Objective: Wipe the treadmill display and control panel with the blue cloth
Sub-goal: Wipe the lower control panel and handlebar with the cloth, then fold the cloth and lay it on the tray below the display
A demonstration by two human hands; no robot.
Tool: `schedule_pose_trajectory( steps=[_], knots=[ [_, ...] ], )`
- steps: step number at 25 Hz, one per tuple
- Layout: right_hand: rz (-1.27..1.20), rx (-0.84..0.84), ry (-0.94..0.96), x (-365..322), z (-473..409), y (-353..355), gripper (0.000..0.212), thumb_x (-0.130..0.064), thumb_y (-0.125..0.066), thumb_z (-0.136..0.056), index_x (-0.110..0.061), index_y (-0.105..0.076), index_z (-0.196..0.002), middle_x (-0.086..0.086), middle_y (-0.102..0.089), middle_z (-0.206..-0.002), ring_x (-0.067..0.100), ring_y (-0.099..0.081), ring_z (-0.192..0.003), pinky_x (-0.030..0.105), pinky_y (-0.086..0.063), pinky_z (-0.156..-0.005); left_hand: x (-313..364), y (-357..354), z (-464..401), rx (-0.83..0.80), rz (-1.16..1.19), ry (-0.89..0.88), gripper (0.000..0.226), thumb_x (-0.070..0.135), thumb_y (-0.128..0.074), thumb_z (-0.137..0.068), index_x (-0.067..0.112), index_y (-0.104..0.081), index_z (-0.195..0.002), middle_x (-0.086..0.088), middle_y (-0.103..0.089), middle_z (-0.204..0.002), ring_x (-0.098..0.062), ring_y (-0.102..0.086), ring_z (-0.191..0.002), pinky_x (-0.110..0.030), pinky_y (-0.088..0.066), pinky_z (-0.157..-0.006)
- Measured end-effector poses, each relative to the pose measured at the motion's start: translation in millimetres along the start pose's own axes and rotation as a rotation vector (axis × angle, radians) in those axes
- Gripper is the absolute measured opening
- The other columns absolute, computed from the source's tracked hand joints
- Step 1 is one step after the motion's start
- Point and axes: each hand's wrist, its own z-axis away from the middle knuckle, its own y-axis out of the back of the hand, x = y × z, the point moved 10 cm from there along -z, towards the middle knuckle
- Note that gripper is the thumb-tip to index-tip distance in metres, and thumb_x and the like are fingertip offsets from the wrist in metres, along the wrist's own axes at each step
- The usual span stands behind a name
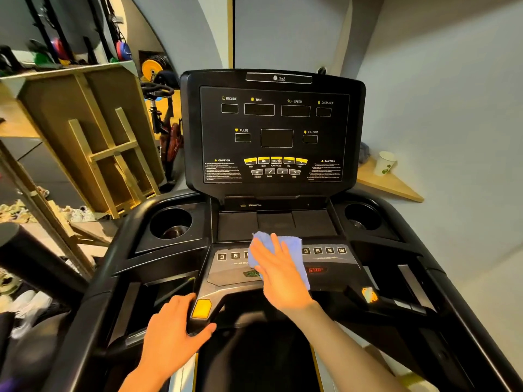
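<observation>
The black treadmill display [276, 131] stands upright ahead, its screens dark. Below it lies the grey control panel [334, 258] with numbered keys and a red STOP label. A folded blue cloth [294, 250] lies on the middle of that panel. My right hand [278, 274] presses flat on the cloth with straight fingers, covering most of it. My left hand [172, 332] grips the left handlebar [203, 312] beside its yellow pad, thumb curled round the bar.
Cup holders [169, 223] [360, 216] sit either side of the console. A paper cup [385, 164] stands on a wooden corner shelf at right. A wooden frame [113, 154], exercise bike and weight plates crowd the left. The grey wall is close on the right.
</observation>
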Motion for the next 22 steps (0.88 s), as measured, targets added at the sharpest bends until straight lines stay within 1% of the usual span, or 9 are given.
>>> schedule_pose_trajectory(
  steps=[1, 3, 4, 7, 9, 12, 15, 20, 22],
  knots=[
    [-0.003, -0.047, 0.024, -2.0, 0.3, 1.8, 0.05, -0.028, -0.046, -0.102, -0.015, -0.039, -0.15, 0.01, -0.042, -0.154, 0.033, -0.031, -0.147, 0.045, -0.025, -0.119, 0.5, -1.3, -1.2, -0.035, 0.002, 0.014, 0.095, 0.085, -0.055, -0.062, 0.029, -0.049, -0.138, 0.012, -0.056, -0.121, -0.008, -0.055, -0.107, -0.034, -0.051, -0.09],
    [-0.219, -0.113, -0.006, -7.2, 9.9, 17.2, 0.061, -0.054, -0.033, -0.101, -0.023, -0.034, -0.154, 0.002, -0.036, -0.159, 0.026, -0.028, -0.149, 0.044, -0.025, -0.121, 6.6, 8.0, -5.9, -0.02, 0.025, 0.046, 0.097, 0.086, -0.05, -0.065, 0.029, -0.043, -0.144, 0.01, -0.053, -0.126, -0.011, -0.052, -0.112, -0.035, -0.049, -0.094],
    [-0.343, -0.096, -0.044, -2.1, 13.8, 28.4, 0.06, -0.056, -0.034, -0.101, -0.028, -0.035, -0.153, 0.0, -0.038, -0.158, 0.023, -0.035, -0.145, 0.043, -0.033, -0.117, 13.1, 19.0, -11.8, 0.037, 0.036, 0.048, 0.093, 0.084, -0.047, -0.068, 0.028, -0.044, -0.143, 0.008, -0.053, -0.126, -0.013, -0.052, -0.113, -0.036, -0.049, -0.093],
    [-0.288, 0.158, -0.153, 43.1, 15.5, 83.8, 0.039, -0.034, -0.053, -0.102, -0.029, -0.055, -0.141, -0.002, -0.063, -0.136, 0.019, -0.057, -0.123, 0.037, -0.045, -0.103, 53.0, 48.4, -44.7, 0.183, 0.07, -0.053, 0.071, 0.07, -0.045, -0.078, 0.026, -0.054, -0.133, 0.007, -0.056, -0.119, -0.018, -0.054, -0.108, -0.038, -0.049, -0.09],
    [-0.215, 0.231, -0.152, 74.7, 4.2, 105.9, 0.032, -0.032, -0.059, -0.099, -0.028, -0.065, -0.13, -0.01, -0.072, -0.115, 0.014, -0.06, -0.108, 0.031, -0.048, -0.094, 87.1, 53.6, -76.8, 0.174, 0.103, -0.151, 0.06, 0.063, -0.044, -0.081, 0.026, -0.06, -0.126, 0.008, -0.056, -0.117, -0.017, -0.052, -0.107, -0.035, -0.045, -0.091],
    [-0.155, 0.011, -0.133, 102.5, -18.2, 95.8, 0.028, -0.042, -0.061, -0.096, -0.034, -0.066, -0.122, -0.019, -0.069, -0.106, 0.005, -0.053, -0.101, 0.026, -0.048, -0.089, 134.8, 48.0, -124.4, 0.098, -0.014, -0.284, 0.053, 0.06, -0.04, -0.084, 0.029, -0.063, -0.121, 0.009, -0.061, -0.117, -0.019, -0.053, -0.105, -0.037, -0.045, -0.09],
    [-0.167, -0.142, -0.038, 113.8, -34.7, 78.5, 0.028, -0.048, -0.066, -0.09, -0.035, -0.069, -0.115, -0.019, -0.067, -0.098, 0.001, -0.048, -0.09, 0.025, -0.047, -0.083, 157.7, 21.1, -161.1, -0.079, -0.055, -0.341, 0.052, 0.062, -0.041, -0.085, 0.032, -0.064, -0.119, 0.01, -0.065, -0.113, -0.017, -0.055, -0.105, -0.042, -0.046, -0.093],
    [-0.261, -0.267, 0.1, 115.1, -44.7, 57.7, 0.024, -0.053, -0.068, -0.085, -0.035, -0.07, -0.101, -0.016, -0.058, -0.096, 0.006, -0.05, -0.096, 0.029, -0.047, -0.084, 170.3, 14.0, -169.4, -0.224, 0.117, -0.373, 0.014, 0.037, -0.062, -0.085, 0.032, -0.074, -0.091, 0.013, -0.071, -0.09, -0.005, -0.063, -0.089, -0.031, -0.048, -0.086],
    [-0.305, -0.258, 0.154, 115.1, -45.0, 55.6, 0.02, -0.05, -0.067, -0.085, -0.033, -0.07, -0.097, -0.014, -0.058, -0.096, 0.008, -0.05, -0.096, 0.032, -0.047, -0.086, 170.9, 20.1, -165.2, -0.204, 0.164, -0.355, 0.013, 0.042, -0.065, -0.081, 0.032, -0.072, -0.086, 0.013, -0.07, -0.087, -0.007, -0.064, -0.088, -0.029, -0.048, -0.085]
  ],
)
